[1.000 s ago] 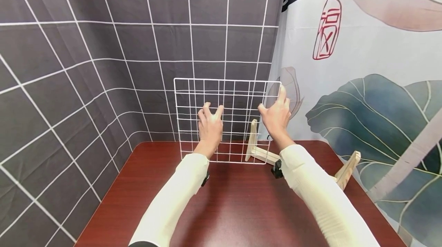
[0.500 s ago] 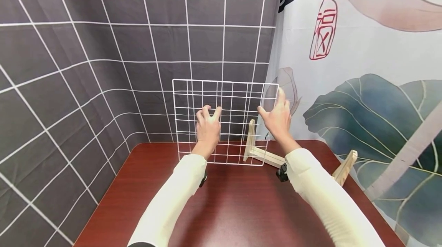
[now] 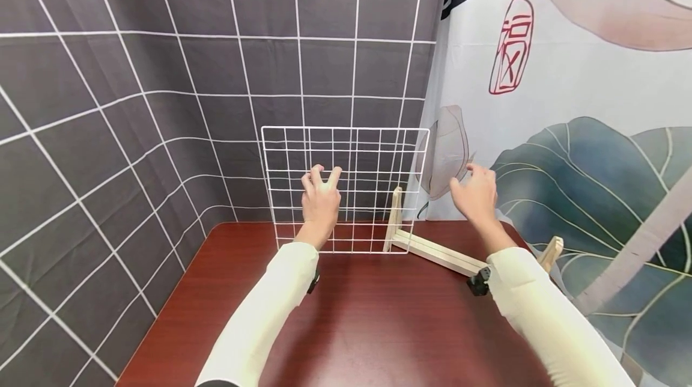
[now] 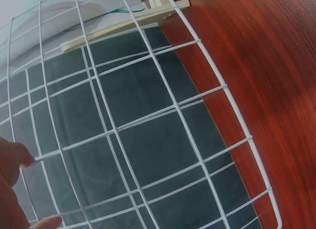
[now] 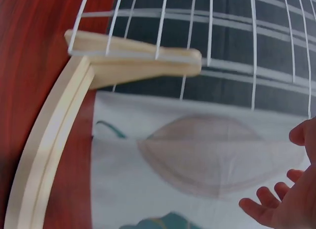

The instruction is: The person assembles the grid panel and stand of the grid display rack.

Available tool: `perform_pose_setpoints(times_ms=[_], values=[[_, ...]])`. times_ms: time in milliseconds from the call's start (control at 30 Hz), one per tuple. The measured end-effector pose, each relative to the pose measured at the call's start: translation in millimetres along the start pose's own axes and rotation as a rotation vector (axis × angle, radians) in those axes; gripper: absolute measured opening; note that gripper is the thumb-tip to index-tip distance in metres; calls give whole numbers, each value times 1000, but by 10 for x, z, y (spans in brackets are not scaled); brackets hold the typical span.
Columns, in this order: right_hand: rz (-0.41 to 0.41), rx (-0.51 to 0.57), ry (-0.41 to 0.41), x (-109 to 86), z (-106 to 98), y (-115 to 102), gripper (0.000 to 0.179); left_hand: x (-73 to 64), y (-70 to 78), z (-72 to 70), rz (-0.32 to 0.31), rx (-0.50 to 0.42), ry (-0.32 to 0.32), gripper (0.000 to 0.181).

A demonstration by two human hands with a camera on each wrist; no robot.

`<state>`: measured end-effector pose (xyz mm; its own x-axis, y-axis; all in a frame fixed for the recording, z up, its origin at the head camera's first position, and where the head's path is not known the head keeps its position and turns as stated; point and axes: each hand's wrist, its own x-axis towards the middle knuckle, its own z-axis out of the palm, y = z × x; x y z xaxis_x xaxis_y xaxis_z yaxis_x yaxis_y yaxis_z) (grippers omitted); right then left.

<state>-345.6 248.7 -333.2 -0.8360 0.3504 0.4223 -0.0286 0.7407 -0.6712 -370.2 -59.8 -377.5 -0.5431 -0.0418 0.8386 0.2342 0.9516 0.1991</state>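
A white wire grid panel (image 3: 346, 128) stands nearly upright over the far part of the table. My left hand (image 3: 321, 204) holds it near the middle, fingers bent at the wires; in the left wrist view its fingertips (image 4: 25, 162) show at the mesh. To the right of the panel, my right hand (image 3: 476, 195) hangs in the air with loosely bent fingers and nothing in them. A pale wooden stand (image 3: 438, 253), with an upright end piece and a long grooved rail, lies on the table. In the right wrist view the panel's lower corner overlaps the stand's end piece (image 5: 143, 68).
The table (image 3: 357, 315) is reddish-brown wood. A dark curtain with white lines (image 3: 189, 62) hangs behind and to the left; a white curtain with a leaf print (image 3: 584, 176) hangs on the right. The stand's other end piece (image 3: 551, 253) shows beyond my right sleeve.
My right hand has let go of the panel's right edge and moved right, away from it. The panel, still in my left hand, has shifted slightly left.
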Motion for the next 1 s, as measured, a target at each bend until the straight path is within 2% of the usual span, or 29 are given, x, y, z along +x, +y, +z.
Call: perform_pose_setpoints(times_ms=[233, 700, 900, 1000], values=[[117, -92, -66, -63, -242, 358, 65, -4, -69, -43, -5, -9, -23, 52], [315, -275, -104, -253, -548, 940, 71, 10, -119, -128, -12, -45, -98, 55], [410, -302, -139, -335, -660, 1083, 80, -4, -134, -95, -10, -34, -81, 55], [441, -275, -133, -376, -689, 1161, 83, -6, -140, -87, -6, -35, -73, 55]])
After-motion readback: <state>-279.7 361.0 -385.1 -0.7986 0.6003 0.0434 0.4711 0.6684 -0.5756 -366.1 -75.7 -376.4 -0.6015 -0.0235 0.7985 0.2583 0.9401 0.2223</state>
